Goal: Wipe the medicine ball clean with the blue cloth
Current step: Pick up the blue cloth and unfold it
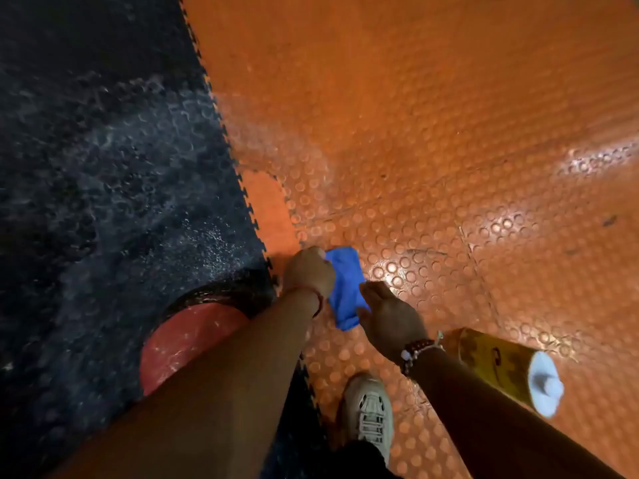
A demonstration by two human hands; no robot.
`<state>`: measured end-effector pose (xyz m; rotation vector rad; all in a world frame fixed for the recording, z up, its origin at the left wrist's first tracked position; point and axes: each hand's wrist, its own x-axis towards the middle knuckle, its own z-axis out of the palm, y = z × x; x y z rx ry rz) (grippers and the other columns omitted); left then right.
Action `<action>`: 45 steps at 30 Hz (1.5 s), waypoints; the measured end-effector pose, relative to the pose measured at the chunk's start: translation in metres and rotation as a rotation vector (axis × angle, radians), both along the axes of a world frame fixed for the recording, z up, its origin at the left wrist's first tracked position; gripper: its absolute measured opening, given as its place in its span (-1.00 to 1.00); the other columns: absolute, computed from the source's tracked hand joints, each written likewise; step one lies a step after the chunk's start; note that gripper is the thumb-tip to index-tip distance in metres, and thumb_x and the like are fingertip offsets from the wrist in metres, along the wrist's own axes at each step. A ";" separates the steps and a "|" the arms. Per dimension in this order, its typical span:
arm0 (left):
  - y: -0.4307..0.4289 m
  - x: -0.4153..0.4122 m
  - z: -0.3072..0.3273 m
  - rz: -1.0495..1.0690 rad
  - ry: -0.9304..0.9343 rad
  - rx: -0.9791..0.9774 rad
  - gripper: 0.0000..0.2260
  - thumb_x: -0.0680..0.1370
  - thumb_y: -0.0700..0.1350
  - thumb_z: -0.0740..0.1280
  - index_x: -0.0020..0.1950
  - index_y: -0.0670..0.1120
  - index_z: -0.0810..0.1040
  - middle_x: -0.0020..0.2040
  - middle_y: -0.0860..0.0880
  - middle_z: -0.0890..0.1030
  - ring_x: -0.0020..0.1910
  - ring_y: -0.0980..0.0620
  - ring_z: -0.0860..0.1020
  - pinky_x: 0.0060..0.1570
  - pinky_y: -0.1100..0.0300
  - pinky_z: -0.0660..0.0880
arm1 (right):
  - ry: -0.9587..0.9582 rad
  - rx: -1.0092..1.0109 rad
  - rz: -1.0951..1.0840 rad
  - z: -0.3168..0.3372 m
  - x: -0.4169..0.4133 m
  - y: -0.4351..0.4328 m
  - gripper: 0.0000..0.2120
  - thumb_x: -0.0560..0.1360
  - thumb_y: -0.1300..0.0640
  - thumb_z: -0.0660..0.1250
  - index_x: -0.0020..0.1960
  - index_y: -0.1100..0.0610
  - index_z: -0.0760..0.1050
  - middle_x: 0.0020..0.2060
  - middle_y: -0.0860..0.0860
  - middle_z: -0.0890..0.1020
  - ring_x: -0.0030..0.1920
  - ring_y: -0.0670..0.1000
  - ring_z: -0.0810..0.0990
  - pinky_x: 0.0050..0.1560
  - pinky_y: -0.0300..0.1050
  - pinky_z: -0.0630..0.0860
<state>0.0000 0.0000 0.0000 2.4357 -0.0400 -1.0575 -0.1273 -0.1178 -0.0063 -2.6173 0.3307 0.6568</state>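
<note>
Orange studded floor tiles (449,115) fill most of the view. They join a black speckled mat (103,150) on the left along a toothed, interlocking seam. A yellow spray can (498,361) with a white cap (546,383) stands on the tiles at the lower right, just beside the right forearm. A pale laced shoe (371,409) is planted on the orange tiles between the two arms.

The medicine ball (183,337), red with a black band, sits on the black mat at the lower left, close to the seam. The left forearm (242,375) crosses in front of it and hides its right and lower parts. Neither hand touches the ball.

The blue cloth (345,285) lies bunched on the orange tiles between the two hands, up and to the right of the ball and apart from it. The left hand (309,271), with a thin red thread (318,300) at the wrist, is curled into a fist at the cloth's upper left edge and appears to be gripping the fabric there; the fingertips themselves are hidden under the hand. The right hand (392,314), with a beaded bracelet (416,352) at the wrist, is flat with its fingers (373,292) straight and together. They rest against the cloth's lower right edge and do not close on it.
</note>
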 end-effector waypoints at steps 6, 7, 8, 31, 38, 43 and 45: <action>-0.020 0.008 -0.072 0.023 -0.001 0.082 -0.66 0.55 -0.13 0.24 0.33 -0.14 0.46 0.36 -0.21 0.40 0.35 -0.21 0.40 0.29 0.00 0.37 | 0.121 -0.100 0.097 -0.074 0.000 0.007 -0.49 0.46 -0.06 0.28 0.34 0.13 0.36 0.29 0.06 0.40 0.12 0.17 0.55 -0.01 0.02 0.52; -0.021 0.007 -0.081 -0.005 -0.015 0.108 -0.63 0.56 -0.11 0.24 0.36 -0.12 0.42 0.37 -0.20 0.36 0.37 -0.21 0.38 0.30 -0.01 0.35 | 0.084 -0.142 0.131 -0.085 -0.001 0.006 -0.49 0.42 -0.11 0.31 0.28 0.14 0.42 0.22 0.08 0.45 0.08 0.18 0.56 -0.02 0.03 0.52; -0.022 0.007 -0.086 -0.039 -0.049 0.137 -0.63 0.57 -0.10 0.23 0.38 -0.11 0.40 0.38 -0.19 0.35 0.38 -0.20 0.37 0.29 -0.02 0.35 | 0.042 -0.201 0.167 -0.091 -0.001 0.007 -0.48 0.37 -0.16 0.35 0.19 0.16 0.49 0.12 0.09 0.50 0.02 0.18 0.58 -0.04 0.04 0.54; 0.009 0.061 -0.016 0.102 0.066 -0.196 -0.75 0.56 -0.20 0.25 0.14 -0.25 0.63 0.07 -0.20 0.61 -0.04 -0.09 0.51 0.09 0.00 0.51 | -0.303 0.140 -0.119 -0.021 0.046 -0.024 -0.70 0.38 0.03 0.10 0.01 0.10 0.48 -0.26 0.05 0.62 -0.30 0.18 0.57 -0.33 -0.08 0.40; 0.069 0.068 0.056 -0.027 0.026 -0.350 -0.81 0.45 -0.25 0.40 0.05 -0.22 0.66 -0.13 -0.13 0.63 -0.12 -0.06 0.57 -0.08 0.08 0.53 | -0.161 0.122 0.065 0.052 0.088 -0.019 -0.68 0.36 0.09 0.44 0.06 0.06 0.43 -0.19 0.04 0.63 -0.23 0.05 0.58 -0.23 -0.05 0.49; 0.117 0.055 0.090 -0.001 -0.221 -0.290 -0.83 0.51 -0.16 0.39 -0.27 -0.17 0.55 -0.32 -0.13 0.51 -0.31 -0.06 0.46 -0.30 0.19 0.35 | -0.204 0.147 0.202 0.096 0.105 -0.006 -0.86 0.39 0.29 0.34 -0.11 0.08 0.52 -0.28 0.02 0.60 -0.28 0.01 0.52 -0.30 -0.15 0.36; 0.136 0.042 0.106 0.038 -0.265 -0.327 -0.78 0.51 -0.14 0.38 -0.28 -0.21 0.49 -0.32 -0.11 0.46 -0.33 -0.02 0.39 -0.32 0.17 0.28 | -0.193 0.223 0.193 0.117 0.111 0.003 -0.84 0.38 0.34 0.33 -0.20 0.09 0.52 -0.32 0.05 0.58 -0.32 -0.02 0.50 -0.29 -0.15 0.36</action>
